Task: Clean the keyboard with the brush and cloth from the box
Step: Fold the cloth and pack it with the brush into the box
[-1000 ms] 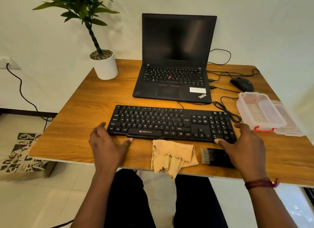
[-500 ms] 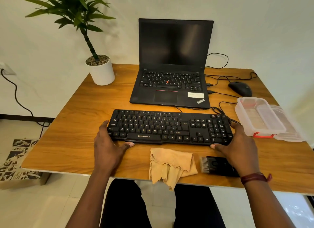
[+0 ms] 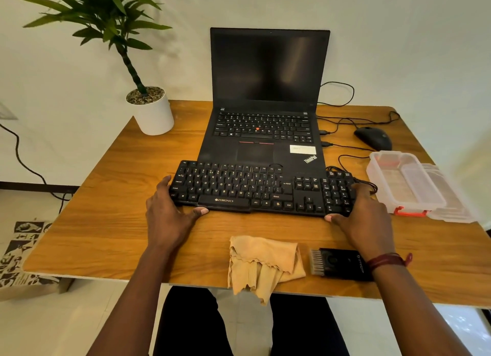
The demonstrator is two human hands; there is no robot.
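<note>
A black keyboard [image 3: 255,188] lies across the middle of the wooden desk [image 3: 106,209], its far edge overlapping the front of the laptop. My left hand [image 3: 170,215] grips its left end, thumb under the front edge. My right hand [image 3: 364,217] grips its right end the same way. A crumpled tan cloth [image 3: 263,262] sits at the desk's near edge, partly hanging over it. To its right lies a black brush [image 3: 337,262] with pale bristles pointing left, partly under my right wrist. The clear plastic box [image 3: 403,180] with red clasps stands open at the right.
An open black laptop [image 3: 265,111] stands behind the keyboard. A black mouse [image 3: 373,138] and cables lie at the back right. A white potted plant [image 3: 154,111] stands at the back left corner. The box's clear lid [image 3: 449,199] lies beside the box.
Both hands have closed on the keyboard's ends and shifted it away from me, so its far edge now overlaps the laptop's front. Cloth and brush have stayed put.
</note>
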